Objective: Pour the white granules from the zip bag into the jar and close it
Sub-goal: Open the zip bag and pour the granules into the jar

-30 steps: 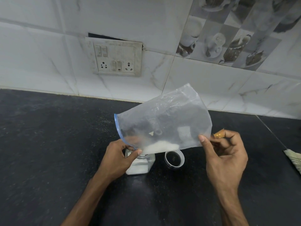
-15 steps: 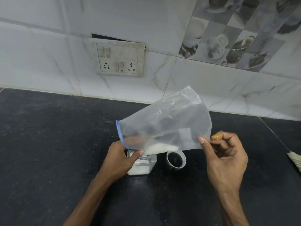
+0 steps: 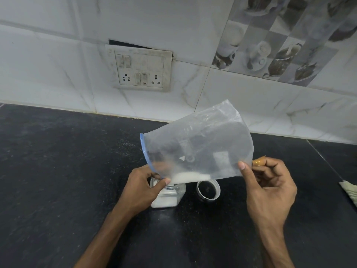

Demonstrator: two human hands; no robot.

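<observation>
L hand (image 3: 141, 188) grips clear square plastic jar (image 3: 167, 198), steadying it; R hand (image 3: 268, 188) pinches corner of tilted clear blue-zip bag (image 3: 202, 144) so white granules (image 3: 185, 176) slide in.

Your tally: one zip bag (image 3: 199, 147). One jar (image 3: 168, 198). One loose lid (image 3: 208, 190), 3 o'clock from the jar. Your two hands: left hand (image 3: 141, 190), right hand (image 3: 268, 190). One switch plate (image 3: 141, 68), 12 o'clock. One cloth (image 3: 349, 190), 3 o'clock on the counter (image 3: 58, 171).
</observation>
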